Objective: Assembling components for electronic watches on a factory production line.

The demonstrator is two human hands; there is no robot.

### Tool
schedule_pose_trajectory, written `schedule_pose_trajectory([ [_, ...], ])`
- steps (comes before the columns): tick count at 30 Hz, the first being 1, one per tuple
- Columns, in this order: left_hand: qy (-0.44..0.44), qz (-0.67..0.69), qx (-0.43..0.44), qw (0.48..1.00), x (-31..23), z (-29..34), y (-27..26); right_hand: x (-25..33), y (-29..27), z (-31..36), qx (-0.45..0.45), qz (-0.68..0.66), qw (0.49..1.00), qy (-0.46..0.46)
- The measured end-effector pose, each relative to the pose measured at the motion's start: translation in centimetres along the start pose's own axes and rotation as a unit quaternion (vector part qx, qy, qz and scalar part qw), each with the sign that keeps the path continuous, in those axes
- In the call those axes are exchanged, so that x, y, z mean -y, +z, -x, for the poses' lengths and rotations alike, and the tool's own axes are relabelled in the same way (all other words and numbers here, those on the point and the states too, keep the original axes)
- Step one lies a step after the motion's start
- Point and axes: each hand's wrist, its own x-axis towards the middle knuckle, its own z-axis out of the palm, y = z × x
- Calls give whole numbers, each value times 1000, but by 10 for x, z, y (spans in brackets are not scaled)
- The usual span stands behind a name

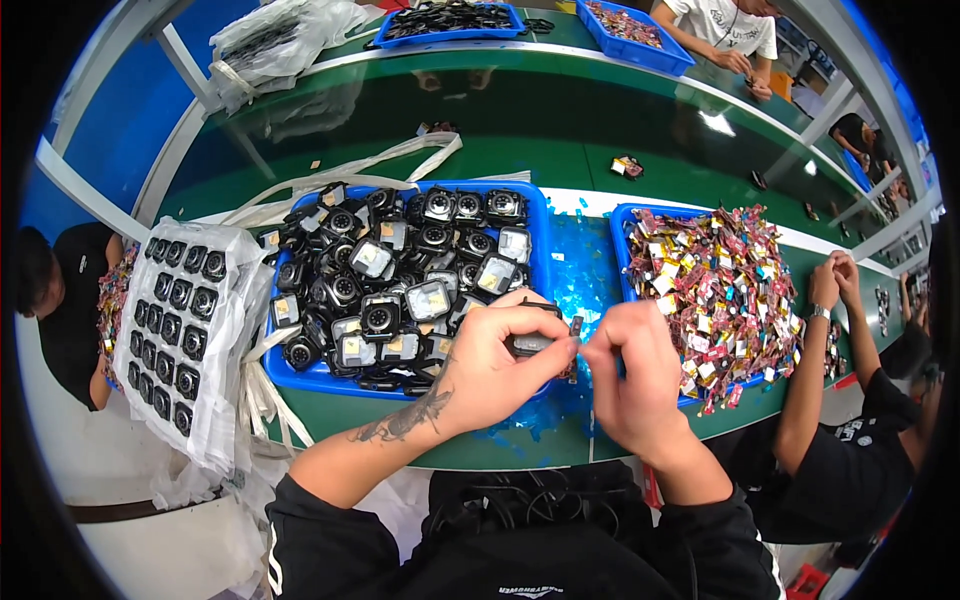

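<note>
My left hand is closed round a black smartwatch case, which its fingers partly cover. A small dark piece shows by the left thumb and index fingertips. Close beside them, the fingers of my right hand are pinched together; what they hold, if anything, is hidden. To the left, a blue tray is heaped with black watch cases, some showing a round back, others a pale inner side. On the right, a second blue tray overflows with small red circuit boards bearing silvery and white parts.
Blue film scraps litter the green table between the trays. Packaging trays in plastic wrap hold rows of cases at left. A white strap lies behind. People work at left, at right and across the table.
</note>
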Motion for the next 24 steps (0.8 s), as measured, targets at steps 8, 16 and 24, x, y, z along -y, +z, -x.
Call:
schedule_pose_trajectory([
  [8, -50, 80, 36, 995, -6, -7, -4, -5, -15, -9, 54, 34, 987, 145],
  [16, -160, 215, 156, 951, -10, -4, -9, -18, -19, 1, 71, -458, 855, 234],
  [24, 17, 57, 41, 997, -10, -5, 2, 4, -15, -11, 48, -146, 972, 179],
])
